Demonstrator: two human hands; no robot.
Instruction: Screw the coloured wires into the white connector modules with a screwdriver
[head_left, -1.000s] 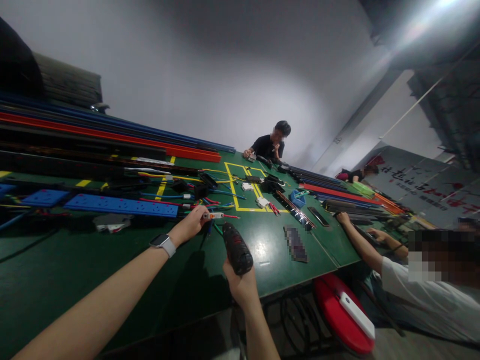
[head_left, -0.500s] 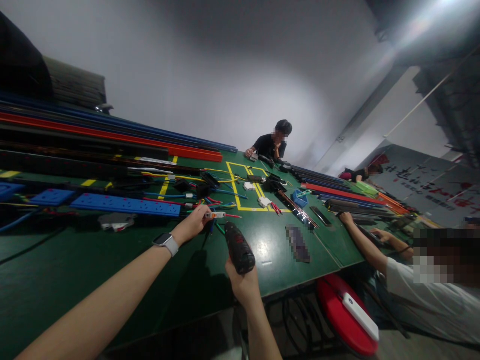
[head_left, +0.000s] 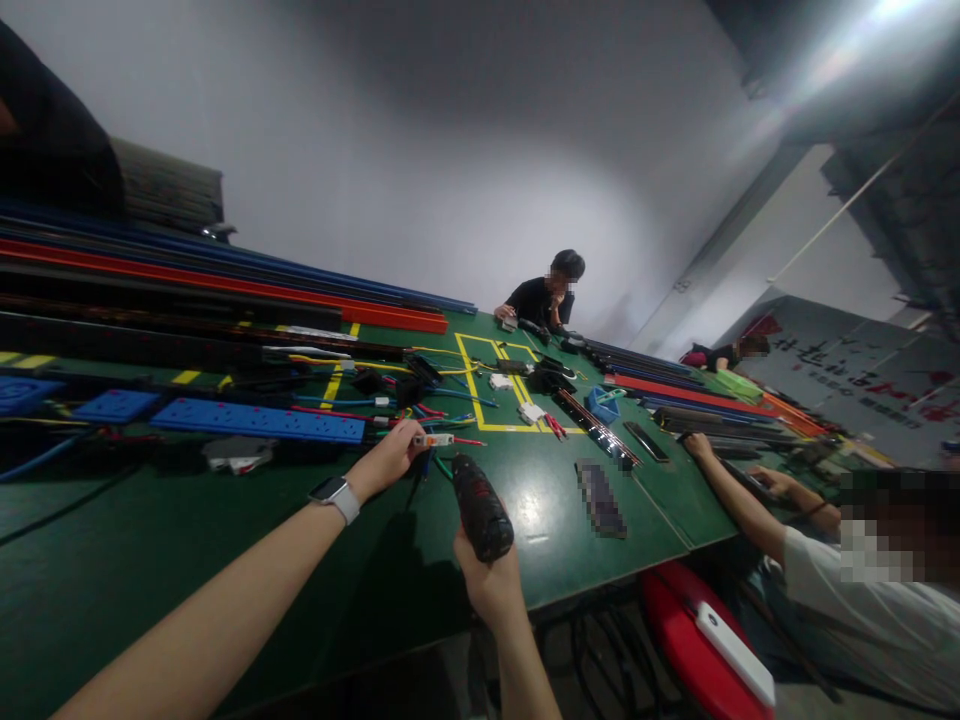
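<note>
My right hand point(head_left: 489, 583) grips a black electric screwdriver point(head_left: 478, 506), its nose pointing away from me over the green table point(head_left: 225, 540). My left hand point(head_left: 388, 458), with a watch point(head_left: 334, 495) on its wrist, pinches a small white connector point(head_left: 433, 439) with coloured wires point(head_left: 450, 416) on the tabletop. The screwdriver tip lies just below and right of the connector; contact between them cannot be made out.
A blue socket strip point(head_left: 259, 420) lies left of my left hand. Long red, blue and black rails point(head_left: 225, 290) line the far edge. A person point(head_left: 840, 570) sits at my right, another person point(head_left: 544, 295) at the far end. A red stool point(head_left: 705, 640) stands below.
The view shifted slightly, so everything sits a little lower and to the right. My hands keep the same grips and positions on the table.
</note>
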